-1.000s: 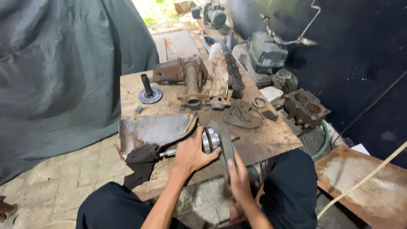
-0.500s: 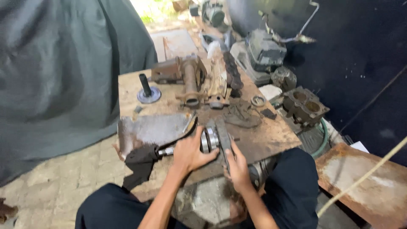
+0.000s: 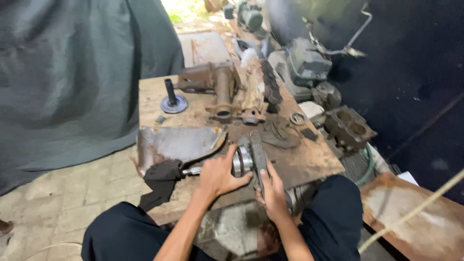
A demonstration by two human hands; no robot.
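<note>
Left hand [image 3: 220,175] clamped on metal cylinder [image 3: 240,163] at near table [image 3: 309,162] edge; right hand [image 3: 272,188] gripping flat bar [image 3: 257,153] beside it. Best kept steady, bar square against cylinder.

Worn wooden workbench [image 3: 309,162], stained and rusty, set on a floor of pale paving bricks [image 3: 63,193]. Along the bench's left edge, a grey tarpaulin [image 3: 63,72] hanging in folds — beyond its right edge, a dark wall [image 3: 415,63]. Daylight past the far edge — dim elsewhere.
</note>
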